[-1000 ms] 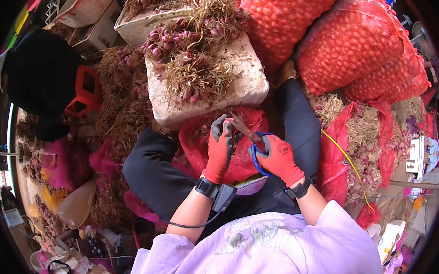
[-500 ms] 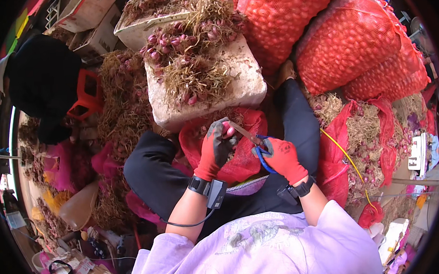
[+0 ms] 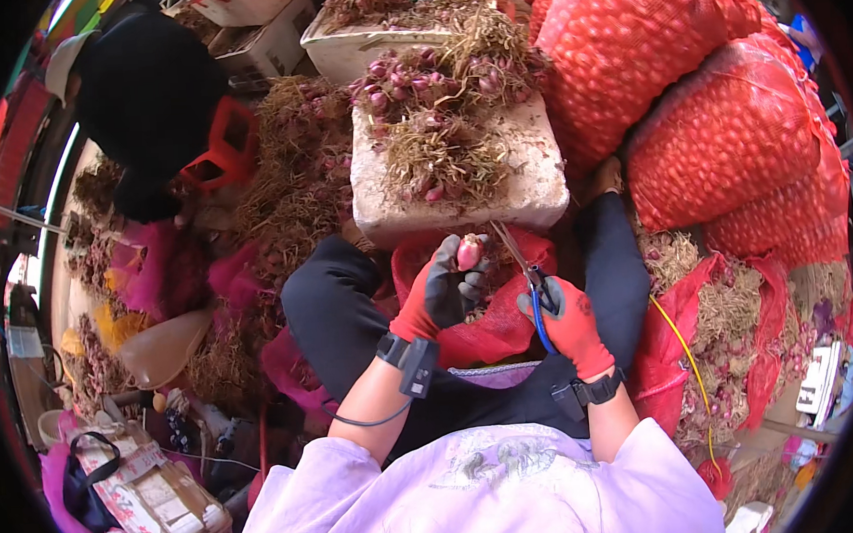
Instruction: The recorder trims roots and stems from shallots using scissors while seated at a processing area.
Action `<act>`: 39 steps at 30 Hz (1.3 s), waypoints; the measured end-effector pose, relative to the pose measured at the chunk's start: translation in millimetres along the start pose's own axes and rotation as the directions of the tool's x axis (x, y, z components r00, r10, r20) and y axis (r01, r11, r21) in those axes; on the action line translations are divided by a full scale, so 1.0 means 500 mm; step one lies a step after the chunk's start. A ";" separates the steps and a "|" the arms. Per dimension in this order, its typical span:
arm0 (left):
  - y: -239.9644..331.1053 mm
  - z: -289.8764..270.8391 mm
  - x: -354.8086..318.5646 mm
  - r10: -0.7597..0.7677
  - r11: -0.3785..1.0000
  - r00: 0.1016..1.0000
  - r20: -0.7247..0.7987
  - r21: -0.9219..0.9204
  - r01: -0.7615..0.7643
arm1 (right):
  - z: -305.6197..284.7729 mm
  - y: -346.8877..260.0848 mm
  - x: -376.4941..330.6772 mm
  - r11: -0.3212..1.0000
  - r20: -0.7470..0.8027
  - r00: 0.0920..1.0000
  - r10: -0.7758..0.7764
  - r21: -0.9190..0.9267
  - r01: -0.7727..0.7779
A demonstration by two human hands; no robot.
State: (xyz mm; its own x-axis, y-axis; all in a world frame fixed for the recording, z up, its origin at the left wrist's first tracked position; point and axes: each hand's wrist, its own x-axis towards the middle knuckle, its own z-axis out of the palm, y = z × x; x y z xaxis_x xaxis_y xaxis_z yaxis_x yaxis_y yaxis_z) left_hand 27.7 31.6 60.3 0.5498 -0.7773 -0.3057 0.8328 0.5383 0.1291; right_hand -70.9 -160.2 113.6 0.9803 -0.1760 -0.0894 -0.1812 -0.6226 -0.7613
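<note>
My left hand [image 3: 445, 283], in a red and grey work glove, is closed on a pink shallot [image 3: 469, 253] held up between thumb and fingers. In my right hand [image 3: 567, 325], gloved the same way, is a pair of scissors [image 3: 542, 309] with blue handles, the blades pointing up and away to the left. The blades are apart from the shallot. Below both hands, between my legs, lies an open red mesh bag [image 3: 492, 329]. Beyond it stands a white foam box [image 3: 462, 207] topped with a heap of shallots [image 3: 412, 79] and dry stalks [image 3: 445, 155].
Large red mesh sacks [image 3: 723, 135] full of shallots stand at the far right. Dried shallot bunches [image 3: 296, 177] cover the floor on the left, near a person in a black cap [image 3: 152, 88] and a red plastic stool [image 3: 227, 142]. A yellow cord [image 3: 683, 345] lies at my right.
The scissors have moved off the shallot, and my right hand has drawn away to the right. My left hand has turned, showing the shallot upward. The whole view has shifted.
</note>
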 end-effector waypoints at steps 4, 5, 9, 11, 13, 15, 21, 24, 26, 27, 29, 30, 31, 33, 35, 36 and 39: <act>-0.037 -0.045 -0.010 0.741 0.105 0.643 0.193 0.912 -0.395 | 0.009 0.024 0.005 0.926 -0.108 0.966 -0.234 -0.329 0.187; -0.035 -0.042 -0.010 0.766 -0.008 0.617 0.184 0.961 -0.277 | 0.004 0.027 0.002 0.883 -0.082 0.959 -0.271 -0.417 0.214; -0.023 -0.020 -0.004 0.684 0.600 0.700 -0.202 0.701 -0.384 | -0.012 0.033 -0.002 0.768 0.016 0.955 -0.296 -0.591 0.248; -0.024 -0.026 -0.003 0.650 0.629 0.739 -0.176 0.670 -0.393 | -0.017 0.039 -0.001 0.759 0.013 0.951 -0.309 -0.600 0.255; -0.032 -0.011 -0.008 0.655 0.627 0.733 -0.182 0.672 -0.393 | -0.024 0.037 0.002 0.749 0.010 0.946 -0.325 -0.608 0.264; -0.037 -0.007 -0.010 0.659 0.626 0.727 -0.191 0.675 -0.390 | -0.032 0.032 0.002 0.730 0.036 0.950 -0.310 -0.631 0.262; -0.049 -0.002 -0.009 0.651 0.578 0.745 -0.146 0.732 -0.361 | -0.052 0.037 0.001 0.600 0.067 0.935 -0.349 -0.751 0.278; -0.050 -0.009 -0.005 0.621 0.612 0.759 -0.197 0.727 -0.312 | -0.066 0.041 0.009 0.541 0.108 0.912 -0.395 -0.775 0.326; -0.047 -0.017 0.000 0.575 0.583 0.798 -0.183 0.776 -0.242 | -0.079 0.035 0.021 0.524 0.152 0.908 -0.391 -0.774 0.355; -0.046 -0.012 0.003 0.571 0.587 0.799 -0.185 0.773 -0.241 | -0.086 0.035 0.025 0.513 0.188 0.903 -0.386 -0.770 0.380; -0.039 0.007 0.008 0.565 0.576 0.799 -0.205 0.791 -0.205 | -0.098 0.038 0.039 0.516 0.212 0.907 -0.363 -0.765 0.385; -0.040 0.004 0.007 0.569 0.579 0.795 -0.210 0.789 -0.206 | -0.099 0.038 0.043 0.521 0.239 0.907 -0.346 -0.755 0.398; -0.036 0.003 0.003 0.587 0.565 0.787 -0.191 0.793 -0.229 | -0.097 0.033 0.047 0.520 0.248 0.903 -0.351 -0.751 0.408; -0.028 -0.021 -0.010 0.624 0.567 0.762 -0.171 0.770 -0.291 | -0.079 0.010 0.056 0.541 0.308 0.858 -0.411 -0.675 0.502; -0.021 -0.001 -0.033 0.600 0.600 0.764 -0.237 0.766 -0.233 | -0.060 0.024 0.053 0.569 0.255 0.861 -0.440 -0.663 0.487; -0.013 0.033 -0.045 0.572 0.510 0.793 -0.210 0.848 -0.144 | -0.061 0.051 0.045 0.514 0.201 0.821 -0.534 -0.694 0.504; -0.050 -0.048 0.015 0.596 0.167 0.773 0.219 0.907 -0.386 | -0.070 0.071 0.014 0.560 0.114 0.768 -0.631 -0.618 0.552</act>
State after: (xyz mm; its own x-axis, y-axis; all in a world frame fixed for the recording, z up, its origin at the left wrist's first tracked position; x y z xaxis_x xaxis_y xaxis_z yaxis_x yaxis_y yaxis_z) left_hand 9.7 20.0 32.2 0.9352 -0.3510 0.0470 -0.0147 0.0941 0.9955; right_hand -73.1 -210.4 108.2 0.8757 0.3446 0.3383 0.3913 -0.9169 -0.0790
